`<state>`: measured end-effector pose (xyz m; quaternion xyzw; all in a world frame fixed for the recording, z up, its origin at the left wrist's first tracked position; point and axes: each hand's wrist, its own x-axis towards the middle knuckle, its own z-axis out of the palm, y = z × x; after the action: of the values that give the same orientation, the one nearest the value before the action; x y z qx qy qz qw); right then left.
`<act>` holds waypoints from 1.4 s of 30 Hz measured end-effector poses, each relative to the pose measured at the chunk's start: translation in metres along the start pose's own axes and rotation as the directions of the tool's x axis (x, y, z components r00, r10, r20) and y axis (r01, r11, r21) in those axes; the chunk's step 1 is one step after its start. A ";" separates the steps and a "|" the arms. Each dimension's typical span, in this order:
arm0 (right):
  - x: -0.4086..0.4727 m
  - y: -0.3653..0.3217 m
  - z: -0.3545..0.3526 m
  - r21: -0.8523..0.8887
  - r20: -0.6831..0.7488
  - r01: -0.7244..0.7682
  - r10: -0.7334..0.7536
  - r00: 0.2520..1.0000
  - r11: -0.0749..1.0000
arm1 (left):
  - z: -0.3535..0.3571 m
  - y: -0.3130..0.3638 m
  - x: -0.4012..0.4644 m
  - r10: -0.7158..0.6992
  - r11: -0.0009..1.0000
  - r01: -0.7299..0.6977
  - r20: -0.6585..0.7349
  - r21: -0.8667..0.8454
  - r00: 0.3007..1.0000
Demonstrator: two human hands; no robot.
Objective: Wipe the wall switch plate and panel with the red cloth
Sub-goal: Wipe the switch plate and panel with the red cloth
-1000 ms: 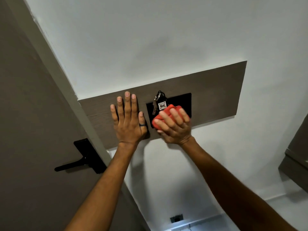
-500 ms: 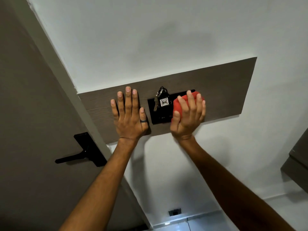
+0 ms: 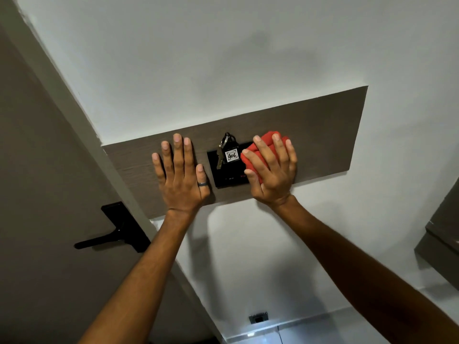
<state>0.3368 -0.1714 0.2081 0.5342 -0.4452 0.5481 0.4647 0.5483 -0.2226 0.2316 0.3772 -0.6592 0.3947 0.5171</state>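
A long brown wood-grain panel is fixed to the white wall. A black switch plate sits in its middle, with a key and a tag marked 406 hanging from its top. My right hand presses a bunched red cloth against the right part of the plate and the panel beside it; the hand hides that end of the plate. Left of the plate, my left hand lies flat on the panel, fingers spread, a grey ring on the thumb.
A grey-brown door with a black lever handle stands at the left, its pale frame meeting the panel's left end. A small wall socket sits low near the floor. A grey cabinet edge shows at the right.
My right hand with the red cloth slid from the plate's lower middle to its right end, then shifted slightly there. My left hand stayed flat on the panel.
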 end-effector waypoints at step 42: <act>-0.024 0.061 -0.073 -0.102 0.289 0.147 -0.112 0.951 0.984 | -0.044 0.024 0.010 -0.087 0.987 0.118 0.247 -0.113 0.965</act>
<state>0.2642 -0.1106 0.1822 0.6055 -0.5035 0.4065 0.4632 0.5417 -0.1732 0.2445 0.4223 -0.7204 0.2762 0.4758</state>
